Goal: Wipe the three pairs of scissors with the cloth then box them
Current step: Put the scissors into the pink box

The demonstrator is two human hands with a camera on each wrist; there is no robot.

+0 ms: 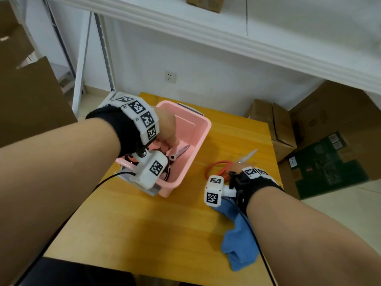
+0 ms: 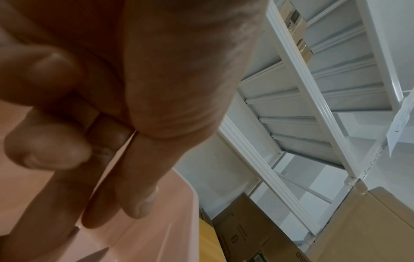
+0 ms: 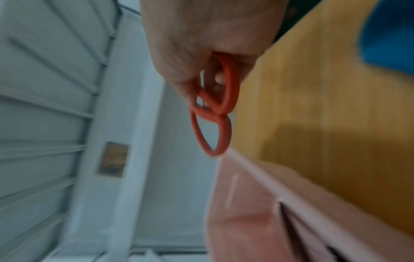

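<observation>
Scissors with dark handles are seen inside the pink box, directly under the left hand, their blades pointing away from the wrist toward the box's far wall. The left hand is lowered into the box from above. In the left wrist view two fingers are stretched out straight along the pink wall while the others are curled in; whether the dark handles are gripped cannot be told, since they are hidden behind the wrist camera in the head view.

Red-handled scissors are grasped by the right hand, which is mostly hidden behind its wrist gear in the head view. In the right wrist view, which is blurred, one red loop is pinched inside the curled fingers and the other loop hangs free below them. The pale blades are seen pointing away beyond the hand, over the desk. The box rim lies just to the left of this hand.

A blue cloth lies crumpled on the desk under the right forearm, behind the right hand and close to the near desk edge. Cardboard cartons are stacked on the floor beyond the right hand.
</observation>
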